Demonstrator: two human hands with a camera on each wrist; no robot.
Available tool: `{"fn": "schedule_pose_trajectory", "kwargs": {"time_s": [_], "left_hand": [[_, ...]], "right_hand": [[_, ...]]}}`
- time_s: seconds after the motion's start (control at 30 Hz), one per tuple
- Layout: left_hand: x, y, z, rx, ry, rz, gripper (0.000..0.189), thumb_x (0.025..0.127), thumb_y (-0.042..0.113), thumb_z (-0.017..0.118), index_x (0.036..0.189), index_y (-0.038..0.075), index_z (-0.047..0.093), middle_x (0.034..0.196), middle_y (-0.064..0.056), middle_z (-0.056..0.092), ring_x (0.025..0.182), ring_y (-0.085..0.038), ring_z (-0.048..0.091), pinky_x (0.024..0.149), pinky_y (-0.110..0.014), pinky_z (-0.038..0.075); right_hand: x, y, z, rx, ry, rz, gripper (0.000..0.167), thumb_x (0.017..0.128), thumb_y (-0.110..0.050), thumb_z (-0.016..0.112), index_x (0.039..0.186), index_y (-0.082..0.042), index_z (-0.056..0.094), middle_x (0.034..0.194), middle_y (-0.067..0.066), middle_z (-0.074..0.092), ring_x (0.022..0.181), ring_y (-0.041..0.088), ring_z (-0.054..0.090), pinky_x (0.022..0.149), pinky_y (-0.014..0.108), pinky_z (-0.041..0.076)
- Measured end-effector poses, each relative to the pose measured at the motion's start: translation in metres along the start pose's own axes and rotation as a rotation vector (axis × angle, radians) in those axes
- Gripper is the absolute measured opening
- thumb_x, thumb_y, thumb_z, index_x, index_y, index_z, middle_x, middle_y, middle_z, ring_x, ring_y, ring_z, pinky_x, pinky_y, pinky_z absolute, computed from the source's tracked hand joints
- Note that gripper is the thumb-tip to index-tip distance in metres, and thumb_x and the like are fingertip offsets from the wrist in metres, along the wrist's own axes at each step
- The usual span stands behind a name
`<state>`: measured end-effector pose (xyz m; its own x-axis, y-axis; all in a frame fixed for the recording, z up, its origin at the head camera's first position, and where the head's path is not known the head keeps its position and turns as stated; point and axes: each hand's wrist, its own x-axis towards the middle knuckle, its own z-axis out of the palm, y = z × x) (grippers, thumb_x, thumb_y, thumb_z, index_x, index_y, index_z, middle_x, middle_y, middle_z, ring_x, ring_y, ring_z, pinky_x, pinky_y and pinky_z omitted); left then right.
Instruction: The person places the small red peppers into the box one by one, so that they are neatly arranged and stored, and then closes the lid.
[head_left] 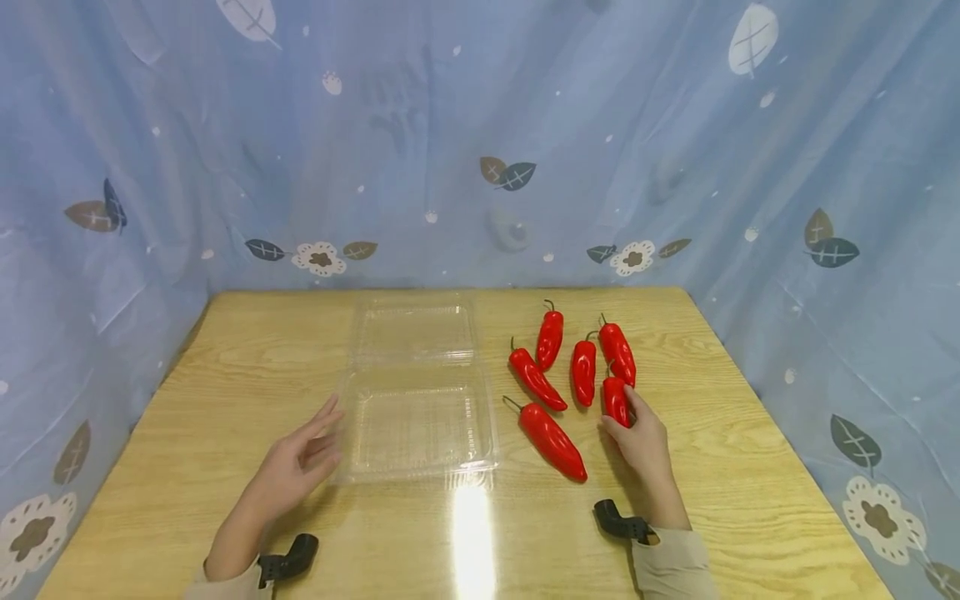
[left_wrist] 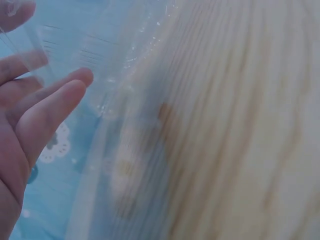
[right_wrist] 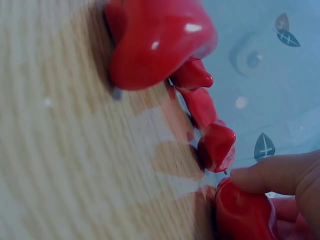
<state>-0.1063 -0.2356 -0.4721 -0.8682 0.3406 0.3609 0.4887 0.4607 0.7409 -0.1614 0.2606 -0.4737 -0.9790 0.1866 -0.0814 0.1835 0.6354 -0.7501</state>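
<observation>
My right hand (head_left: 643,437) holds a red chili pepper (head_left: 616,402) between thumb and fingers, at the near right of a loose group. In the right wrist view the thumb (right_wrist: 272,172) lies along that pepper's side, with other fingers partly hidden behind it. A clear plastic clamshell box (head_left: 420,477) lies unfolded, lid half towards the back. Beside its left edge is my left hand (head_left: 296,462), fingers relaxed and holding nothing. The left wrist view has these fingers (left_wrist: 50,107) close to the clear plastic; whether they touch it I cannot tell.
Several more red peppers lie between box and right hand: a large one (head_left: 552,442) nearest me, others (head_left: 537,379) (head_left: 550,340) (head_left: 583,372) (head_left: 617,353) behind. The wooden table (head_left: 247,350) meets a blue patterned curtain (head_left: 450,167) at the back and sides.
</observation>
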Motion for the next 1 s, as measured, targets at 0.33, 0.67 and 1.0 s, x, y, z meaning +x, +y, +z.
{"fn": "schedule_pose_trajectory", "kwargs": {"time_s": [0.33, 0.67, 1.0], "left_hand": [[0.011, -0.003, 0.0, -0.057, 0.012, 0.019, 0.051, 0.087, -0.005, 0.061, 0.135, -0.01, 0.044, 0.152, -0.025, 0.025, 0.114, -0.017, 0.058, 0.089, -0.013, 0.051], [0.005, -0.005, 0.003, -0.147, 0.02, 0.036, 0.049, 0.086, -0.009, 0.06, 0.133, -0.013, 0.044, 0.151, -0.029, 0.023, 0.117, -0.004, 0.054, 0.091, -0.015, 0.051], [0.0, -0.003, 0.004, -0.195, 0.011, 0.008, 0.05, 0.088, -0.01, 0.057, 0.135, -0.013, 0.041, 0.15, -0.031, 0.02, 0.119, 0.0, 0.052, 0.092, -0.01, 0.048]], "right_hand": [[0.003, -0.002, -0.004, 0.056, 0.038, 0.005, 0.064, 0.092, -0.012, 0.056, 0.148, -0.003, 0.028, 0.145, 0.026, 0.037, 0.128, 0.04, 0.041, 0.107, 0.053, 0.04], [-0.005, -0.004, -0.01, 0.155, 0.053, 0.018, 0.061, 0.092, -0.01, 0.056, 0.147, -0.002, 0.032, 0.146, 0.024, 0.039, 0.133, 0.037, 0.04, 0.109, 0.048, 0.039], [-0.01, -0.012, -0.013, 0.253, 0.012, -0.027, 0.06, 0.093, -0.013, 0.059, 0.147, -0.007, 0.033, 0.15, 0.018, 0.036, 0.137, 0.03, 0.038, 0.099, 0.014, 0.043]]}}
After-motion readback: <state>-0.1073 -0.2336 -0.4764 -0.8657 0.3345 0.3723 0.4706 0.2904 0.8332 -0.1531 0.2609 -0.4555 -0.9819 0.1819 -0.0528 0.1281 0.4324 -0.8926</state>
